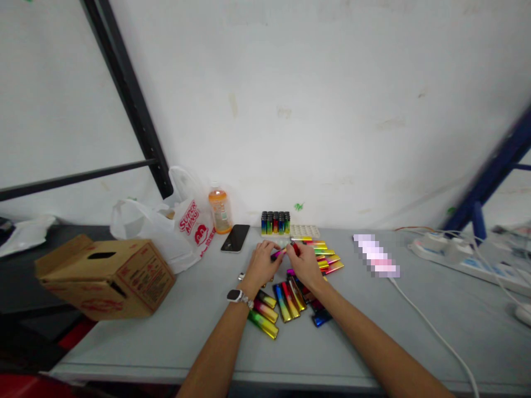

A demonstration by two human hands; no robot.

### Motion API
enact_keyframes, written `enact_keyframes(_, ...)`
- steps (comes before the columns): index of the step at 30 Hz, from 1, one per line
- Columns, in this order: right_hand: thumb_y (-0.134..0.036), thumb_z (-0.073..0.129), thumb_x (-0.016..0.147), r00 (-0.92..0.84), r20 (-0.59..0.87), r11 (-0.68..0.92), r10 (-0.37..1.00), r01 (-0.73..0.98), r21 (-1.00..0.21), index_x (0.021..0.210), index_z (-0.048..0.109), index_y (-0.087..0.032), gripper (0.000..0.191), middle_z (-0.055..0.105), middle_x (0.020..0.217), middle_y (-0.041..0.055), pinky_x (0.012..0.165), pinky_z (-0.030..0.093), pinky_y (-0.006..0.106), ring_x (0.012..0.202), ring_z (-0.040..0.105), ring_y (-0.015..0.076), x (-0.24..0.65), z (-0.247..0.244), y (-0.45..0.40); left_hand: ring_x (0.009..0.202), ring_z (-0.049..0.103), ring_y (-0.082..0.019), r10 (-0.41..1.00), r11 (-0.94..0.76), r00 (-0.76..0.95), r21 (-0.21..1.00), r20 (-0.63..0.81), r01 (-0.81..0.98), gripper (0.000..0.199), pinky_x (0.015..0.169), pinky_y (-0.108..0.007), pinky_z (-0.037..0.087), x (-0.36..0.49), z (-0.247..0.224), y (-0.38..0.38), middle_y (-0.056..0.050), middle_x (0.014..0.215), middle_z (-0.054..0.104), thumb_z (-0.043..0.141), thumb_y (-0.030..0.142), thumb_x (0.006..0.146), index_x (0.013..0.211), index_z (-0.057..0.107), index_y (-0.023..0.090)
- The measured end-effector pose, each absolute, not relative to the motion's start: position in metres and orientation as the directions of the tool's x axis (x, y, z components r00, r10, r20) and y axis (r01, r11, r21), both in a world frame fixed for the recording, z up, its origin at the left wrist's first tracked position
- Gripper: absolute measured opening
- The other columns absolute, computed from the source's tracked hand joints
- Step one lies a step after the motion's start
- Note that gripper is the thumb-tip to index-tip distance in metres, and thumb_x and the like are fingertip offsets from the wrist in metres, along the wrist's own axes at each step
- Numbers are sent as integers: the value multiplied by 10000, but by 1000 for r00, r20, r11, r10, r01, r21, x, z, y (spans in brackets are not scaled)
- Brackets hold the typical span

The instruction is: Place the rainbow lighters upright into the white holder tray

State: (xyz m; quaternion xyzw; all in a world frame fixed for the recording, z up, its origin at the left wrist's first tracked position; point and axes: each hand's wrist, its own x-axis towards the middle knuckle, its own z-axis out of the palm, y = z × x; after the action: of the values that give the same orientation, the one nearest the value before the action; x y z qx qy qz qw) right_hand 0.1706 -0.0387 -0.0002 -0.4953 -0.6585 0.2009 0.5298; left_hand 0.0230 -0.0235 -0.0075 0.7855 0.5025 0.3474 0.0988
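Above the middle of the table, my left hand (261,265) is closed on a shiny pink-purple lighter case (277,255). My right hand (306,265) meets it at the case's right end, fingers pinched together; a bit of dark red shows there, but what they grip is mostly hidden. Loose metallic lighter cases in yellow, red, green and blue lie around both hands, among them a blue-yellow case (282,303), a green-yellow case (264,324) and a pink-yellow case (333,267). Behind my hands, several black-topped lighters (275,224) stand upright in rows beside a white perforated tray (305,231).
Left of my hands are a cardboard box (108,279), a white plastic bag (182,235), an orange drink bottle (220,210) and a dark phone (235,238). To the right lie a lit, blurred-out device (376,256), its white cable (431,326) and a power strip (468,260).
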Motion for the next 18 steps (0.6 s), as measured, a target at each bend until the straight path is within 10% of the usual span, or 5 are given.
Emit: enact_keyframes(18, -535, 484, 882, 58, 490, 432, 870, 390, -813, 563, 394, -200, 471, 348, 519, -49, 534, 247, 262, 533, 332, 106, 170, 1, -44, 1077, 558, -259, 898, -420, 321, 371, 300, 828, 265, 912, -385, 431, 22, -12, -26, -83, 1136, 641, 543, 319, 916, 1150, 617, 221)
